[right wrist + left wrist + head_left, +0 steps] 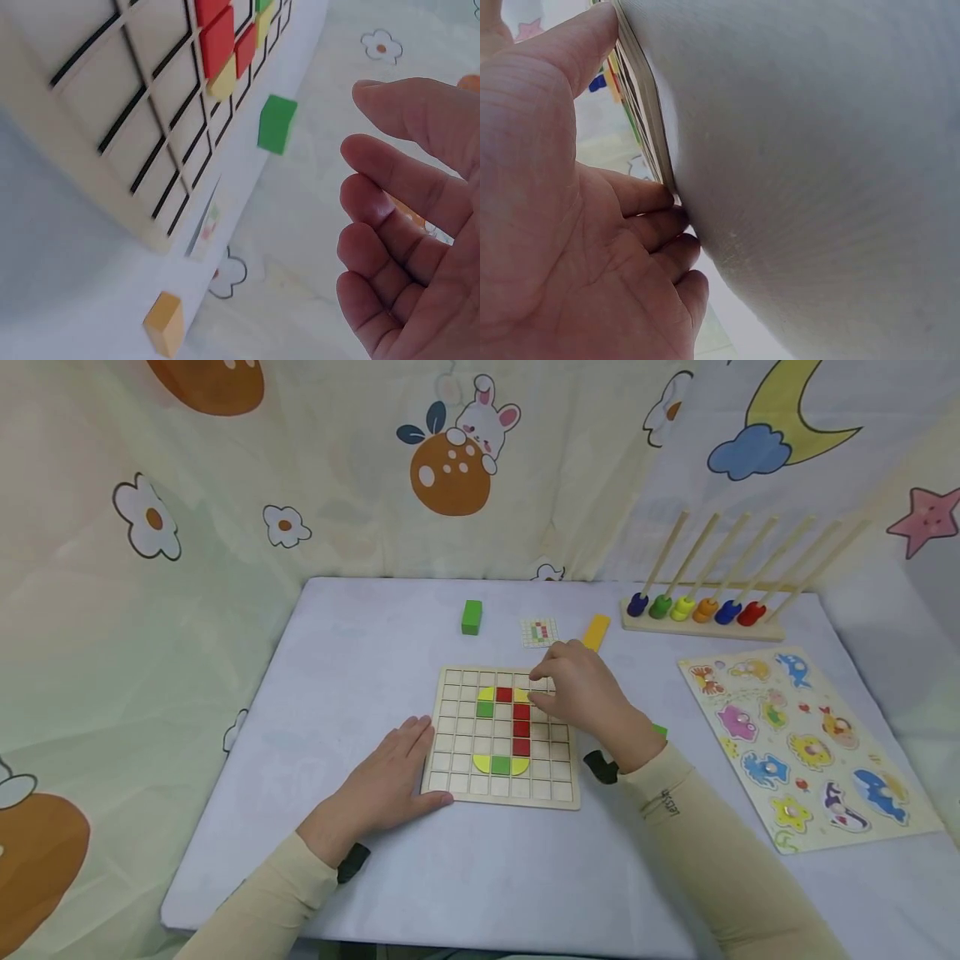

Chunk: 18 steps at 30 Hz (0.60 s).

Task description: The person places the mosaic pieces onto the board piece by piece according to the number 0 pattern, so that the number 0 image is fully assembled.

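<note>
A wooden grid board (459, 785) lies on the table with red, green and yellow tiles in several of its squares. A red tile (521, 729) sits in a column of reds right of centre; a green tile (500, 765) is between two yellow rounded tiles near the front. My left hand (386, 774) rests at the board's left edge, thumb at the near corner and fingers extended along the side. Over the upper right squares hovers my right hand (585, 689), thumb and index finger apart by a yellow rounded tile; the right wrist view shows nothing between them.
Behind the board are a green block (471, 617), a small pattern card (540, 632) and an orange-yellow block (596, 632). A bead rack with upright rods (702, 625) stands back right, a sea-animal puzzle board (817, 777) at right. Another green piece (660, 732) shows partly behind my right wrist.
</note>
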Available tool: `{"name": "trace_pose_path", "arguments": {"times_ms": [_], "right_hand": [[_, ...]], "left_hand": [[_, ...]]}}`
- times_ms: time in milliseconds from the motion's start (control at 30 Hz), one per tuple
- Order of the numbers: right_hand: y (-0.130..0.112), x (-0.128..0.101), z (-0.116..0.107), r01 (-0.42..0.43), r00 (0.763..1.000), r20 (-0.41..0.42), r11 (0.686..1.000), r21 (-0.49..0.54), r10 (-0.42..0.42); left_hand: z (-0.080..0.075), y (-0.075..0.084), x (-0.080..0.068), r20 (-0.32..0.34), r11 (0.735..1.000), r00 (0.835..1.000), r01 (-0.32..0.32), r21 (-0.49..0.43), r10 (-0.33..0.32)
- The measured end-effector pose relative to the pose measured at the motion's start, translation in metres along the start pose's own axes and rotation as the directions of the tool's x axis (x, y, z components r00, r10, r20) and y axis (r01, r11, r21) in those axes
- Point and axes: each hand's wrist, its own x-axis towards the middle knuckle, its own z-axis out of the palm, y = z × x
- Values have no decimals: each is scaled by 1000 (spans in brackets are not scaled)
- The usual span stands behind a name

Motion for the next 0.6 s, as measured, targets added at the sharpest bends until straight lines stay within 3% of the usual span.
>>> {"name": "trace_pose_path", "arguments": {"times_ms": [600], "right_hand": [[60,-38,-17,-113,993,-19,993,36,114]], "left_hand": [[-3,5,0,18,999,999,28,-21,-28]]}}
